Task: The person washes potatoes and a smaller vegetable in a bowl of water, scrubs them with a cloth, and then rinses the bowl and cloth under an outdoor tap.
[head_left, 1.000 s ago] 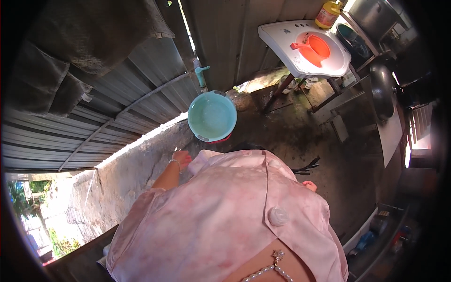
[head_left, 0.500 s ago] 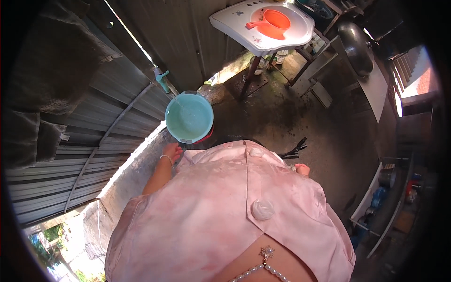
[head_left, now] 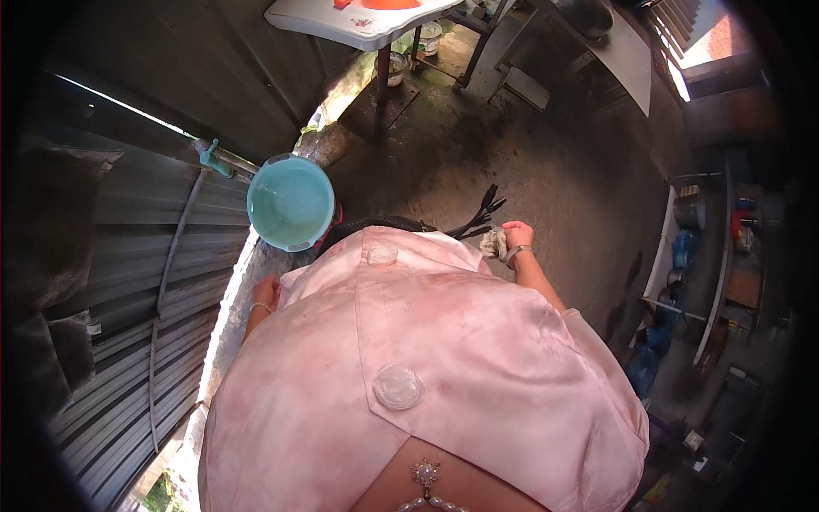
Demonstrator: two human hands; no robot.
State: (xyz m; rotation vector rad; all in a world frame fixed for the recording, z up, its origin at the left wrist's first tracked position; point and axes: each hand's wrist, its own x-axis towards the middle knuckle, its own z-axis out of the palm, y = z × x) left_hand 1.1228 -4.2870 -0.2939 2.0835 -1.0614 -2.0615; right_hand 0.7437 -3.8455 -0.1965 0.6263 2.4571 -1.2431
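Note:
Beside the wall, just ahead of my left hand [head_left: 267, 291], stands a light-blue bucket [head_left: 290, 202] with clear water in it and a red strip at its side. That hand hangs low next to the pink blouse [head_left: 461, 328], apart from the bucket, its fingers loosely curled with nothing seen in them. On the other side, my right hand [head_left: 519, 234] is closed, and a crumpled off-white cloth [head_left: 492, 244] shows at its fingers. A turquoise tap [head_left: 213, 160] on a pipe sits at the bucket's far left.
A white washbasin [head_left: 363, 26] with an orange dipper [head_left: 388, 3] stands on legs ahead. Corrugated metal sheets [head_left: 128, 256] wall the left. On the right is a white-edged shelf [head_left: 665, 264] with pots and blue things. Black strands [head_left: 485, 213] stick out by the blouse.
The view has shifted, so bucket, tap and washbasin sit further left and the washbasin higher. My right hand has come out from behind the blouse with the cloth. My left hand is now partly behind it.

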